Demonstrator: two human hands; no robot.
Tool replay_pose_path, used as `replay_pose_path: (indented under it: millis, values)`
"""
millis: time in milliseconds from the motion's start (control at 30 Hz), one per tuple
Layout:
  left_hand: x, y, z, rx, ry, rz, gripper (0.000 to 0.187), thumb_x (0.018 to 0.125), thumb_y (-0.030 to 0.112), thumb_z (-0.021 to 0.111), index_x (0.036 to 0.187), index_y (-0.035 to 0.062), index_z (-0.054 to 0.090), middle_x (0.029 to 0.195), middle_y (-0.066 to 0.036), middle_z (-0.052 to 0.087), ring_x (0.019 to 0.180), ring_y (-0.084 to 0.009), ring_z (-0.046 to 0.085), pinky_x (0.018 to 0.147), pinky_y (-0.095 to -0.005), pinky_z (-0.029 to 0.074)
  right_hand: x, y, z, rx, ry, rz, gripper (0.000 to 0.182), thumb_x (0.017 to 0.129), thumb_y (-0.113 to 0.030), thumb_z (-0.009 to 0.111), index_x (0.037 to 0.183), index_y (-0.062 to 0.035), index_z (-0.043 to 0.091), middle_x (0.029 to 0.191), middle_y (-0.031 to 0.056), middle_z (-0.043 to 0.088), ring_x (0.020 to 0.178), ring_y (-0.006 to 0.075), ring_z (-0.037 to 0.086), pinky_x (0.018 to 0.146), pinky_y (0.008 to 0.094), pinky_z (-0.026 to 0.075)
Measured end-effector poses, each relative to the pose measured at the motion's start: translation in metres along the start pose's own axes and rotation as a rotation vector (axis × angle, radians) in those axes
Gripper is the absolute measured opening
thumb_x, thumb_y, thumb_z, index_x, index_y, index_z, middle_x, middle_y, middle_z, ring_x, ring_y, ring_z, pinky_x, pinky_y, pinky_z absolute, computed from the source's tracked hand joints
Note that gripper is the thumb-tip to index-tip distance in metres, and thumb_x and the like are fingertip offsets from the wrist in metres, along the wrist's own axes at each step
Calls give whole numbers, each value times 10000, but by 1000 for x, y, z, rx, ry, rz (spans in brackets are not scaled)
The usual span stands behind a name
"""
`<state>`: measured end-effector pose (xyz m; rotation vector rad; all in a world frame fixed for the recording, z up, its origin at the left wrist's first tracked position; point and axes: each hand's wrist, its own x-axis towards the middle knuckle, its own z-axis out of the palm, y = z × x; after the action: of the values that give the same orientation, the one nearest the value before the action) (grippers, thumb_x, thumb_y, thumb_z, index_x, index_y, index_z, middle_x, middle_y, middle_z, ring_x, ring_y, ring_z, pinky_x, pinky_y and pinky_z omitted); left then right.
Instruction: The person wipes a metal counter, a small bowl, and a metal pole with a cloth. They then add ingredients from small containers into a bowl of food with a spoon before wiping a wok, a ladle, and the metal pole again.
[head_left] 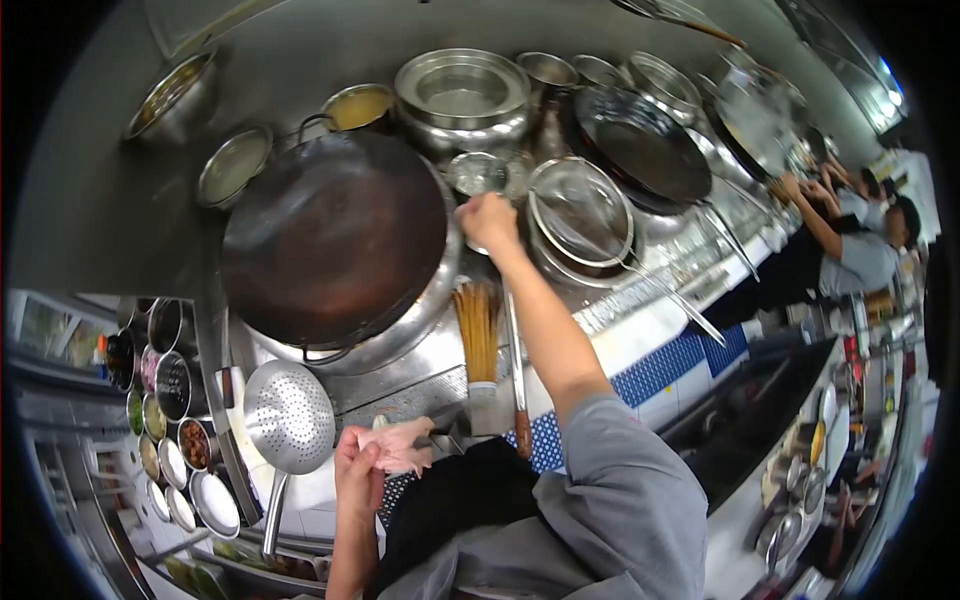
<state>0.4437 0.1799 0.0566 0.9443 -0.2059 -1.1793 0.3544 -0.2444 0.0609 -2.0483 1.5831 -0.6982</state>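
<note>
My left hand (360, 472) is closed around the edge of a limp, crumpled pale pink cloth (400, 446), held low in front of my apron. My right hand (488, 222) reaches forward, its fingers curled into a fist beside the right rim of a large dark wok (335, 235). A small metal bowl (478, 173) is just beyond that fist. What the right fingers grip, if anything, is hidden. Below my right forearm lie a bamboo brush (478, 325) and a long-handled tool with a wooden grip (523, 433). A perforated skimmer (289, 415) rests left of my left hand.
A round mesh strainer (582, 212) sits over a pot right of my forearm. Further right is a second wok (642, 145). Pots, including a nested metal one (462, 88), line the back. Ingredient containers (195, 443) stand left. Another person (862, 262) works at far right.
</note>
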Motion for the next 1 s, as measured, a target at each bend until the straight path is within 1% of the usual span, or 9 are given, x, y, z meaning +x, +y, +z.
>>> replay_pose_path:
  millis: [133, 200, 267, 367, 500, 567, 700, 800, 1000]
  values:
    - [24, -1, 18, 91, -126, -90, 199, 946, 212, 664, 967, 59, 539, 938, -51, 629, 855, -142, 620, 778, -298, 517, -128, 21, -18, 586, -562, -165, 143, 830, -193, 672, 865, -80, 752, 789, 78, 731, 726, 190, 683, 685, 341, 532]
    - [35, -12, 19, 166, -204, -110, 167, 974, 205, 626, 970, 54, 556, 939, -44, 627, 853, -127, 611, 782, -280, 508, -199, 26, -40, 849, -843, 212, 413, 930, -480, 647, 1028, -84, 710, 832, -19, 666, 696, 103, 598, 606, 268, 504]
    - [40, -15, 29, 246, -278, -134, 156, 992, 199, 601, 990, 45, 574, 947, -39, 627, 857, -114, 604, 789, -265, 501, -254, 43, -49, 1062, -929, 307, 297, 965, -286, 645, 1132, -42, 669, 995, 4, 676, 900, 82, 602, 736, 246, 493]
    - [31, -33, 47, 349, -442, -196, 198, 975, 140, 615, 1129, 20, 584, 1004, -56, 635, 901, -114, 608, 827, -258, 500, -323, 54, -68, 1192, -613, 245, 164, 922, -108, 673, 1060, -20, 667, 933, 0, 667, 811, 52, 586, 678, 213, 460]
    - [7, -61, 57, 527, -690, -371, 381, 897, -7, 632, 1260, 2, 516, 1099, -95, 624, 974, -151, 624, 861, -286, 520, -386, 58, -102, 1246, -28, 468, 106, 951, -140, 636, 988, -42, 647, 871, -14, 631, 741, 71, 593, 670, 224, 493]
    - [-15, -72, 64, 465, -805, -420, 415, 880, -19, 637, 1275, -1, 509, 1137, -107, 608, 1006, -163, 618, 884, -288, 518, -420, 54, -119, 1030, 102, 335, 152, 940, -165, 651, 990, -22, 637, 860, -10, 627, 745, 85, 599, 695, 254, 515]
    - [-48, -86, 79, 437, -954, -494, 543, 825, -96, 603, 1341, -8, 457, 1183, -125, 579, 1037, -176, 613, 901, -294, 523, -478, 72, -132, 790, -45, 193, 180, 902, -162, 675, 984, -5, 643, 832, 10, 647, 757, 91, 608, 708, 276, 526]
    - [-61, -92, 88, 566, -1070, -489, 581, 806, -128, 558, 1362, -10, 436, 1151, -119, 591, 984, -175, 635, 872, -280, 535, -503, 67, -152, 617, 211, 467, 134, 833, -122, 706, 895, -7, 678, 778, 58, 692, 746, 137, 655, 685, 281, 525]
    - [-72, -111, 105, 587, -1128, -550, 454, 900, -10, 598, 1332, -18, 462, 1150, -127, 595, 959, -149, 620, 793, -247, 512, -533, 96, -135, 671, 301, 208, 244, 886, -183, 706, 1030, 7, 654, 839, 53, 692, 739, 124, 664, 655, 295, 544]
